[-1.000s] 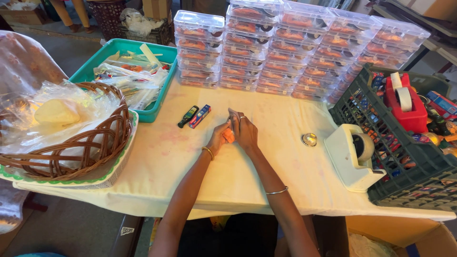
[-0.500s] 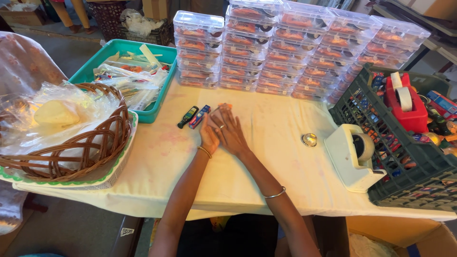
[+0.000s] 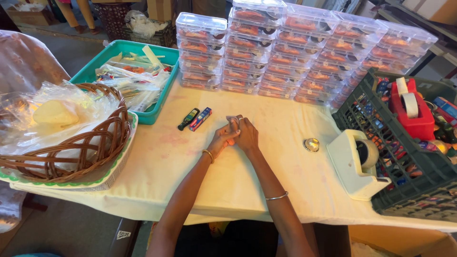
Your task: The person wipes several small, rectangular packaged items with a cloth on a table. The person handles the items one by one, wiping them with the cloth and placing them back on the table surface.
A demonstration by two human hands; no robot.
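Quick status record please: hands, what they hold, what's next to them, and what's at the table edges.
left hand: on the tablecloth, pressed against the right hand
right hand: clasped with the left, fingertips on a small clear item; its kind cannot be told
nearest things: two small toy cars, one dark, one blue and red, just left of the hands
right of hands: small shiny round piece, white tape dispenser
back: stacked clear boxes
left edge: wicker basket, teal tray
right edge: dark crate

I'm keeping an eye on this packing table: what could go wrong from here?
The two small toy cars lie loose near both hands; a sweep of the left hand might knock them off. The white tape dispenser sits near the table edge and could be nudged over.
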